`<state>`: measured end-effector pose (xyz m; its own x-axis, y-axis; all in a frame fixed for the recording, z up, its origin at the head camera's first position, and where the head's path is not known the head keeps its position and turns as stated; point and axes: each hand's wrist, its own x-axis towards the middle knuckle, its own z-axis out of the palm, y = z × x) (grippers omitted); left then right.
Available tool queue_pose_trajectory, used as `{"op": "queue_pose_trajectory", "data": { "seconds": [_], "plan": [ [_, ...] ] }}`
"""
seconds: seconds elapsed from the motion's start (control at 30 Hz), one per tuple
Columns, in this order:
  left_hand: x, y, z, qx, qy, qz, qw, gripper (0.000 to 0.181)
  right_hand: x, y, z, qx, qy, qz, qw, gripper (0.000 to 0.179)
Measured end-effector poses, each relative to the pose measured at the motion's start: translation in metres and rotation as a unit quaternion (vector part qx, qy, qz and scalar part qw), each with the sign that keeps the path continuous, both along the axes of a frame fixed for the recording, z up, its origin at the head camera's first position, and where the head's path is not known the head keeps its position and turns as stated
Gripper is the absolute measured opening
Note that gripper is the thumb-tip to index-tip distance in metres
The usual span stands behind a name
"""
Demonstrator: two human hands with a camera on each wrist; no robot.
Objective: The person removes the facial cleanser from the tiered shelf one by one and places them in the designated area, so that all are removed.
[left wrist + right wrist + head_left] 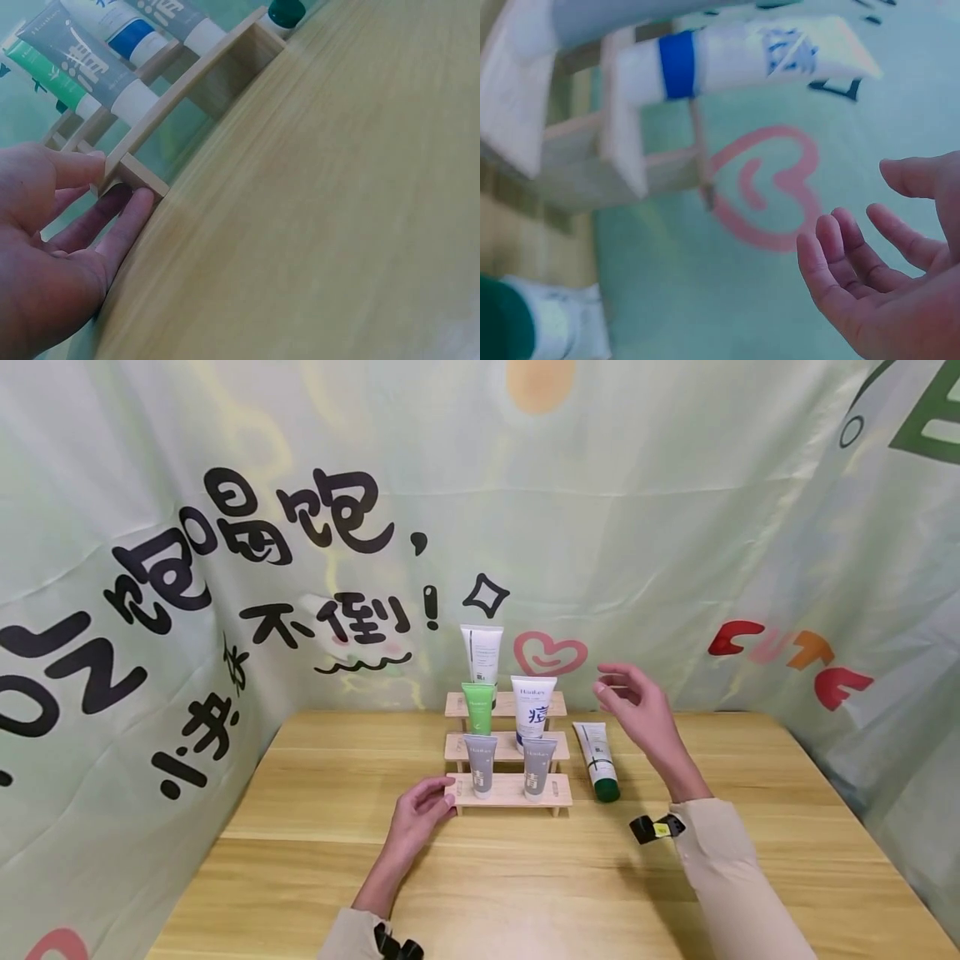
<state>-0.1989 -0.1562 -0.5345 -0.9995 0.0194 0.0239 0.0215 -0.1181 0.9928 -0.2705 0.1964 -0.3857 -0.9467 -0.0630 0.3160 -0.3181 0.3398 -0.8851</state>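
Note:
A three-step wooden display rack (507,790) stands on the table with several cosmetic tubes upright on it. My left hand (417,817) grips the left end of its lowest step, the thumb at the top edge and fingers (127,225) by the end leg. Two grey tubes (481,768) stand on that step. On the middle step are a green tube (478,710) and a white tube with blue print (532,706). A white tube (482,652) stands at the top left. My right hand (637,706) is raised right of the rack, fingers loosely bent, holding nothing.
A white tube with a dark green cap (597,756) lies on the table right of the rack, below my right hand. The wooden table (315,852) reaches back to a printed cloth (637,527) hanging behind and at both sides.

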Motion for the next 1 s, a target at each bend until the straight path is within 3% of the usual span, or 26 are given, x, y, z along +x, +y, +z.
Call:
{"op": "queue_pose_trajectory", "data": {
  "seconds": [0.2,0.53,0.73,1.0],
  "plan": [
    [0.001,0.000,0.000,0.002,-0.001,0.001,1.0000,0.031,0.004,-0.021,0.030,0.005,0.021,0.013,0.9997,0.053],
    [-0.001,0.000,-0.001,-0.004,-0.009,0.001,1.0000,0.032,-0.007,-0.063,0.066,-0.025,0.071,0.085,0.9936,0.047],
    [0.000,-0.001,-0.001,-0.002,0.000,0.002,1.0000,0.031,-0.016,-0.091,0.077,-0.024,0.046,0.123,0.9911,0.053],
    [-0.001,-0.001,-0.001,0.004,0.001,-0.002,1.0000,0.030,-0.030,-0.114,0.085,0.051,0.014,0.117,0.9917,0.060]
  ]
}}
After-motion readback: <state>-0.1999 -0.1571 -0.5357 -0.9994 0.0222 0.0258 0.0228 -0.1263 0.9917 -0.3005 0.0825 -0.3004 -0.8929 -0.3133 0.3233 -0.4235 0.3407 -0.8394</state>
